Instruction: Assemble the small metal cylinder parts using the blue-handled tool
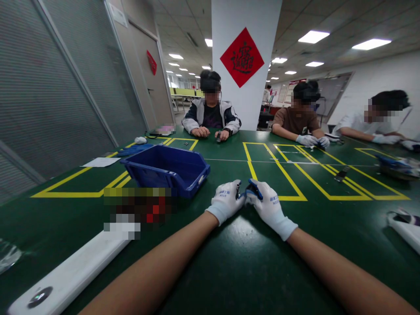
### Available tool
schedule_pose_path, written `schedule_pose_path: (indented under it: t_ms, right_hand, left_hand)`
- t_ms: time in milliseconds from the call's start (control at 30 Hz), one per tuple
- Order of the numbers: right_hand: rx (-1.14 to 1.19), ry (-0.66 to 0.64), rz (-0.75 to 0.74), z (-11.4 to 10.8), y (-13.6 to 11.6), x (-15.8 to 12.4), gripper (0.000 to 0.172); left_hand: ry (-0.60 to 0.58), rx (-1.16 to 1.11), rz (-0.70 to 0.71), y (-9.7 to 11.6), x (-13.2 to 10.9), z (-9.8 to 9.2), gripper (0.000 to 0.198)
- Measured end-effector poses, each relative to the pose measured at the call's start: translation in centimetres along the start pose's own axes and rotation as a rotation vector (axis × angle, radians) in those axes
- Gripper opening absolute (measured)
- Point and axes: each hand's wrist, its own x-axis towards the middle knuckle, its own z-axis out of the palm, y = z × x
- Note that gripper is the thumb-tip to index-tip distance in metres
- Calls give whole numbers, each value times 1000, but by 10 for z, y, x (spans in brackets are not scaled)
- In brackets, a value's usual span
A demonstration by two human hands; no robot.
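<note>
Both my hands wear white knit gloves with blue-coated palms and meet over the green table (239,262). My left hand (227,200) is closed, fingers curled around a small dark object (238,189) that mostly hides behind the glove. Beside it, my right hand (266,202) is also closed, with thumb and fingers pinched together. Something dark shows at its fingertips, but whether it is a separate piece or the same one I cannot tell. Just left of my hands stands a blue plastic bin (164,168), its low front toward me.
Yellow tape (292,199) marks rectangles on the table. A white bar-shaped object (75,267) lies at left, near a blurred-out patch. A paper sheet (101,162) is beyond. Several people sit across, one with bare hands (210,133). A small dark part (342,174) lies at right.
</note>
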Motion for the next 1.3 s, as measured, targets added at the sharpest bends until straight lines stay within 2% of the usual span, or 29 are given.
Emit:
schedule_pose_path:
  t_ms: [167,300,400,567,700,967,1067,1200,1300]
  right_hand:
    - [16,42,-142,-5,-12,-4,53]
    - [56,61,-206,-8,-9,-5,49]
    - [36,30,-178,-9,-8,-4,45]
    - [-28,-20,-141,-8,-9,-3,42]
    - [-77,-100,-131,-5,-7,-2,38]
    - [-71,-178,-160,-4,-5,-3,33]
    - [-32,-143,-119,-5,-4,-2,33]
    - [68,-11,12,-7,1,2,31]
    - [95,56,72,-9,2,4,30]
  left_hand:
    - [-60,58,114,6,1,-1,43]
    - [-90,61,108,6,1,4,44]
    - [-107,19,85,5,0,6,49]
    - [-7,19,66,5,-2,3,75]
    - [-34,34,8,-1,0,4,70]
    - [13,-220,306,-13,1,11,87]
    - [35,-335,374,-12,1,9,88]
    - [5,-410,449,-4,-2,8,84]
    - [-7,-437,446,1,-5,10,79]
